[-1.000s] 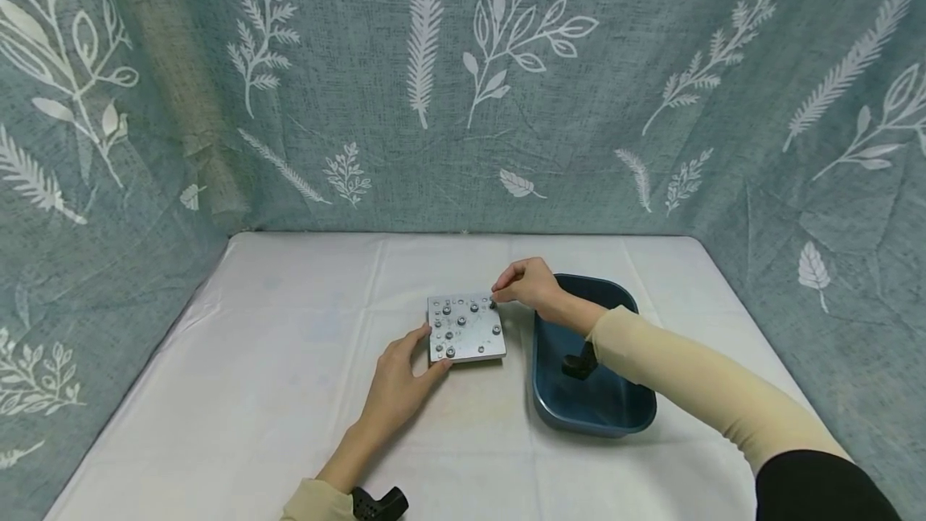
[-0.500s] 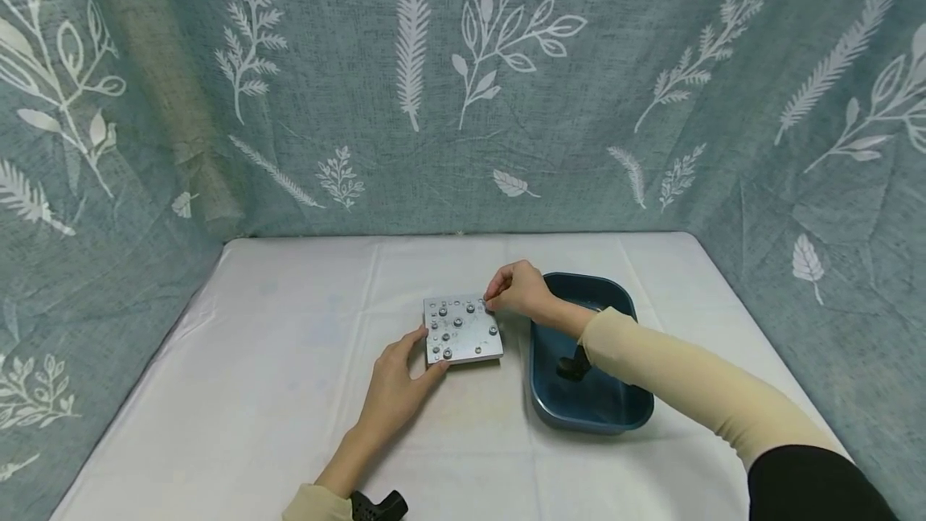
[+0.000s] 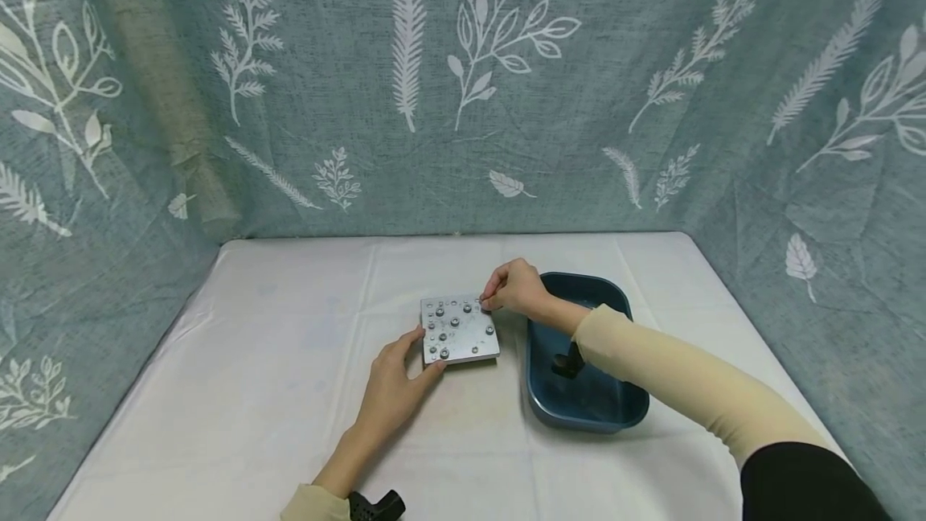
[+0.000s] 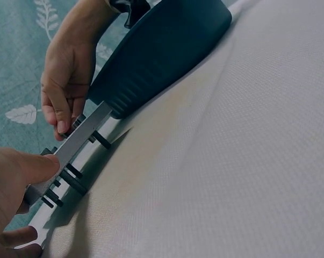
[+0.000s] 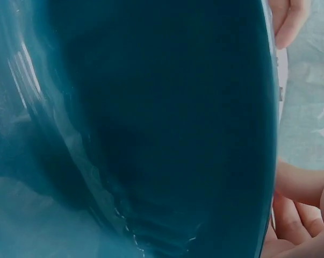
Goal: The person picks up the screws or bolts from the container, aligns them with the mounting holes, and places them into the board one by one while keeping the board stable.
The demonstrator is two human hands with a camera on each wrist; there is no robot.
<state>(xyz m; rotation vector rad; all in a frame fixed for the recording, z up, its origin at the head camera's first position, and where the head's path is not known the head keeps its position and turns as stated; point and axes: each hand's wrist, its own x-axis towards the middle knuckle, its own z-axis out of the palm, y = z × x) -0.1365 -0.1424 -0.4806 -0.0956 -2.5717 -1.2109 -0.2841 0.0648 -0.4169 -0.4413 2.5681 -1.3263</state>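
A square silver metal plate [image 3: 470,344] with several screws set in its holes is held tilted over the white cloth. My left hand [image 3: 394,376] grips its left side and front edge between thumb and fingers. In the left wrist view, dark screw shanks [image 4: 73,183] of different lengths stick out below the plate. At the far right corner my right hand [image 3: 519,288] pinches a screw with thumb and forefinger. Those fingertips mostly cover the screw in the head view. In the right wrist view, the blue box hides most of the plate.
Right beside the plate stands a deep dark blue box [image 3: 587,422], under my right forearm. A white cloth [image 3: 289,392] covers the table. Grey-green curtains with white leaf prints [image 3: 347,87] hang behind and at both sides.
My right fingertips have come down slightly over the corner screw, which was visible below them a second ago. The left hand keeps its hold on the plate. The head view has shifted a little.
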